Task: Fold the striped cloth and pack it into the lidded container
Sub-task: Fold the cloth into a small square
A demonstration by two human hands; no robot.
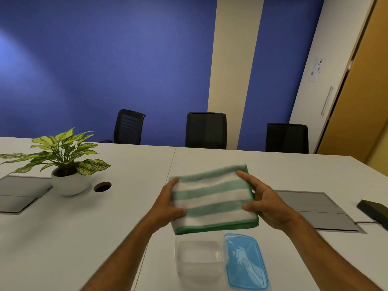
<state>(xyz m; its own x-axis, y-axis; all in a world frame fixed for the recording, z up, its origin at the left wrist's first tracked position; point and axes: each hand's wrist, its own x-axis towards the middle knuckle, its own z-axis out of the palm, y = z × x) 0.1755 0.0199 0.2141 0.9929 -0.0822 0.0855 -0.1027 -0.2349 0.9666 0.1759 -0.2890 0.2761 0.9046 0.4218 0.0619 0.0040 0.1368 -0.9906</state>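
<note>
The green-and-white striped cloth (pixel 213 198) is folded into a thick rectangle and held just above the white table. My left hand (pixel 169 203) grips its left edge, thumb on top. On the cloth's right edge my right hand (pixel 265 203) grips with fingers spread over the top. Below the cloth, near me, the clear container (pixel 199 260) stands open. Its blue lid (pixel 246 262) lies flat on the table right beside it, to the right.
A potted plant (pixel 63 162) in a white bowl stands at the left, with a round cable hole (pixel 102 187) beside it. Grey floor-box panels (pixel 319 211) sit flush in the table on both sides. A black device (pixel 374 211) lies at the right edge. Black chairs (pixel 205 131) line the far side.
</note>
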